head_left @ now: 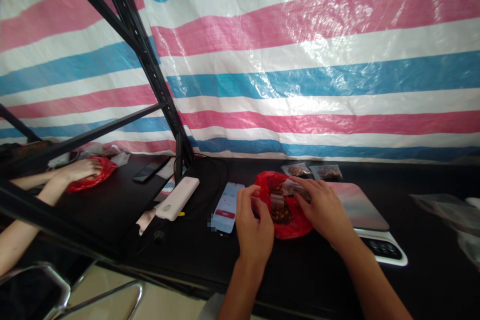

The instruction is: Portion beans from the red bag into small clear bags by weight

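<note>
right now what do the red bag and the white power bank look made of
The red bag looks like thin plastic film, glossy and crinkled at its folds. The white power bank seems to be smooth matte plastic, with no metallic shine, though the look leaves that open.

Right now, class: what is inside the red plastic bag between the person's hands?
The red plastic bag holds small clear packets of reddish-brown dried pieces. The right hand covers part of it, so what lies beneath cannot be seen.

The right hand (pixel 321 208) pinches a clear packet (pixel 294 188) over a red plastic bag (pixel 297 227) on the black surface (pixel 300 280), the left hand (pixel 255 225) at its rim.
</note>
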### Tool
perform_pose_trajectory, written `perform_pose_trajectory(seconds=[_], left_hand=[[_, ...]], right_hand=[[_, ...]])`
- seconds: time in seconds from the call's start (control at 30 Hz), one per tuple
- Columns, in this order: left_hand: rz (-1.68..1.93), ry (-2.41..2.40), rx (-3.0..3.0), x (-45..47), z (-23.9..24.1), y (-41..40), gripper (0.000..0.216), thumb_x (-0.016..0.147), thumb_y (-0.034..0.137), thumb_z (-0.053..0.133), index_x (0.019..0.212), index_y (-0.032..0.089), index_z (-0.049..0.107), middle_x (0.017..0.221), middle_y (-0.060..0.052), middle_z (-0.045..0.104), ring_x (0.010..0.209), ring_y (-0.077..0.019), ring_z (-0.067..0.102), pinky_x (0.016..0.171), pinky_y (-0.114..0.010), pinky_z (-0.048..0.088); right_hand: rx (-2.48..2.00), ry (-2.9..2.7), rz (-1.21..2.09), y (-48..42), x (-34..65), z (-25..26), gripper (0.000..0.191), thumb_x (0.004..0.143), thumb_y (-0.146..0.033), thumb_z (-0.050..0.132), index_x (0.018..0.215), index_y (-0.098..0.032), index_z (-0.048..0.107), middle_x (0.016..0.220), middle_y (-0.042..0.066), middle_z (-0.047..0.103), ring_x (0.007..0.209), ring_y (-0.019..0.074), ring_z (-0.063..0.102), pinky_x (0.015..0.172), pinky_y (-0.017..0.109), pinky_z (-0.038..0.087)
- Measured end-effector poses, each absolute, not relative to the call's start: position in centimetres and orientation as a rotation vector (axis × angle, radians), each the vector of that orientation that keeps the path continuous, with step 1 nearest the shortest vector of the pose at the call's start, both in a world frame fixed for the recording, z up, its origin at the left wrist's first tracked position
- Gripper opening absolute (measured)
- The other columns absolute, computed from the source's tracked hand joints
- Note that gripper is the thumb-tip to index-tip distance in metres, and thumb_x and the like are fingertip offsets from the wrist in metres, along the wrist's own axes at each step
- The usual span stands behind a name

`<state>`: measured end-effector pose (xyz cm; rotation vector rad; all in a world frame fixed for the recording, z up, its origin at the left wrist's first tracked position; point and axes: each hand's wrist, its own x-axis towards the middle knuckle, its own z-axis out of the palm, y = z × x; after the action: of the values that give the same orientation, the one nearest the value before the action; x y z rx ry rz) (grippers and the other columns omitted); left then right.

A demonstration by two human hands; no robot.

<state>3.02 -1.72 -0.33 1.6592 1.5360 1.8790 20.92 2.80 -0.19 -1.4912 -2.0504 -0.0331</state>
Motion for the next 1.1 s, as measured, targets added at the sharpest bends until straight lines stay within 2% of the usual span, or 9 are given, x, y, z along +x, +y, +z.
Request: perform_pose_trajectory(seconds=[0.23, 0.5, 0.83, 1.1], left_hand=[[1.87, 1.532, 1.662, 3.1, -0.4, -1.7, 0.023, 0.096, 0.009, 0.046, 0.108, 0.022, 0.06, 0.1, -0.005, 0.063, 0.091, -0.0175, 0.061, 0.081, -0.031, 0.049], [1.884, 1.505, 1.654, 3.7, -0.3, -1.7, 0.021, 0.096, 0.01, 0.047, 0.107, 0.022, 0.061, 0.099, -0.005, 0.063, 0.092, -0.0178, 0.061, 0.082, -0.03, 0.049], [1.875, 1.536, 1.667, 3.7, -0.6, -1.7, 0.024, 0.095, 0.01, 0.047, 0.109, 0.023, 0.061, 0.101, -0.004, 0.064, 0.093, -0.018, 0.063, 0.083, -0.031, 0.05], [1.865, 1.551, 1.693, 3.6, -0.9, -1.4, 0.023, 0.095, 0.01, 0.048, 0.109, 0.023, 0.061, 0.099, -0.004, 0.065, 0.091, -0.0182, 0.063, 0.082, -0.031, 0.05]], right_hand=[[-1.506, -2.026, -0.121, 3.0, 21.1, -0.8, 0.036, 0.092, -0.018, 0.056, 0.123, -0.026, 0.073, 0.118, 0.007, 0.076, 0.104, 0.031, 0.062, 0.09, 0.046, 0.046], [-1.512, -1.959, -0.069, 3.6, 21.1, -1.9, 0.039, 0.091, -0.017, 0.057, 0.127, -0.023, 0.07, 0.111, 0.009, 0.075, 0.103, 0.0299, 0.065, 0.088, 0.043, 0.047], [-1.539, -2.0, -0.226, 3.0, 20.4, -0.8, 0.043, 0.089, -0.009, 0.054, 0.126, -0.024, 0.072, 0.116, 0.007, 0.076, 0.105, 0.0307, 0.061, 0.09, 0.045, 0.044], [-1.475, -1.945, -0.108, 3.3, 20.9, -1.1, 0.041, 0.088, -0.011, 0.055, 0.123, -0.023, 0.073, 0.114, 0.008, 0.078, 0.105, 0.03, 0.065, 0.092, 0.046, 0.047]])
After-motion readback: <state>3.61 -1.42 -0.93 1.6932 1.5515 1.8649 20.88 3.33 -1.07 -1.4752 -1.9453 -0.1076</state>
